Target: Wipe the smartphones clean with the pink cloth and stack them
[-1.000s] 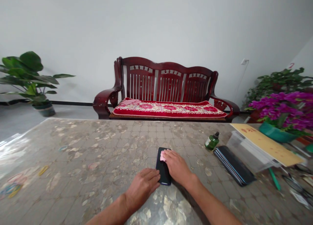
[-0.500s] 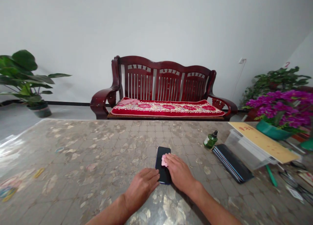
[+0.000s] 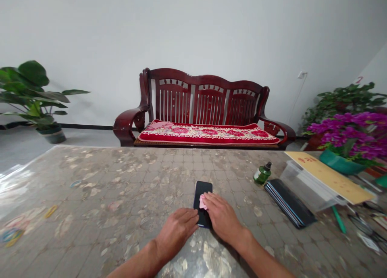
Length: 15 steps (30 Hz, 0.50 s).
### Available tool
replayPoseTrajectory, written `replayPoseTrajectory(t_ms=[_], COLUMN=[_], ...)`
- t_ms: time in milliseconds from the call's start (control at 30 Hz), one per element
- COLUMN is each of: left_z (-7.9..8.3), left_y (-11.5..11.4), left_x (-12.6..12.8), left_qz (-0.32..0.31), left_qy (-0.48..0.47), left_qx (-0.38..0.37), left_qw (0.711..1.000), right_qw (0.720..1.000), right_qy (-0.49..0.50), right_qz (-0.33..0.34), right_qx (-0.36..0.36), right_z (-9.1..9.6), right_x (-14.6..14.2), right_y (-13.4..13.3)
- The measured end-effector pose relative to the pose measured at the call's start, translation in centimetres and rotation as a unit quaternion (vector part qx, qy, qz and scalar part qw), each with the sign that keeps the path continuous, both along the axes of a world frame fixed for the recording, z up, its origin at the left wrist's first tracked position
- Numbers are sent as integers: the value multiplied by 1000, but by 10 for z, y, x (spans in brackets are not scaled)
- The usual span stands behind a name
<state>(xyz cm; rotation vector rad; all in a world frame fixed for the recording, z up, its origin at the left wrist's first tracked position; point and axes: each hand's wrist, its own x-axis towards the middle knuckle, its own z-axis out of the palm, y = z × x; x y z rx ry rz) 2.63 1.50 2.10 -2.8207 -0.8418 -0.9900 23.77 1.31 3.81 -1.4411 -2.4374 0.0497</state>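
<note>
A black smartphone [image 3: 204,187] lies flat on the table, its dark screen facing up. My left hand [image 3: 178,229] rests at its lower left side, fingers together and fingertips against the edge; the thumb is hidden. Pressed onto the screen is a small pink cloth [image 3: 202,202], bunched under the fingertips of my right hand [image 3: 223,217]. That hand is closed over the cloth and covers the phone's right side.
On the right stand a green bottle [image 3: 262,174], a black wallet-like stack [image 3: 288,203], a clear plastic box [image 3: 311,189] with a yellow board [image 3: 329,175], and purple flowers [image 3: 356,132]. Rubber bands [image 3: 50,211] lie at left. A wooden bench [image 3: 208,100] stands beyond the table.
My right hand has slid the pink cloth slightly down the screen, toward me. My left hand stays against the phone. The whole view has shifted a little.
</note>
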Motion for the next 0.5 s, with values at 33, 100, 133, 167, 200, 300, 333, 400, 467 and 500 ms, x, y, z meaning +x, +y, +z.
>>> replayPoseTrajectory(t_ms=[33, 100, 133, 167, 200, 300, 333, 400, 467, 500], left_z=[-1, -1, -1, -1, -1, -1, -1, -3, -5, -6], left_y=[0, 0, 0, 0, 0, -1, -1, -1, 0, 0], left_x=[0, -1, -1, -2, -2, -2, -2, -2, -2, -2], left_qz=[0, 0, -1, 0, 0, 0, 0, 0, -1, -2], left_qy=[-2, -5, -6, -7, -8, -13, -13, -16, -20, -23], left_qx=[4, 10, 13, 16, 18, 19, 17, 14, 14, 16], left_qw=[1000, 1000, 1000, 1000, 1000, 1000, 1000, 1000, 1000, 1000], right_qw=[1000, 1000, 999, 999, 999, 999, 1000, 1000, 1000, 1000], right_qy=[-1, -4, -6, -8, -11, -9, -7, -4, -6, -9], right_qz=[-6, -26, -33, -35, -35, -22, -12, 13, 20, 16], right_qx=[-1, -10, -17, -20, -22, -21, -20, -19, -18, -18], right_z=[2, 6, 8, 10, 12, 12, 11, 9, 9, 9], right_x=[-2, -9, -13, -16, -20, -24, -24, -21, -18, -17], right_y=[6, 24, 33, 40, 44, 40, 35, 25, 22, 25])
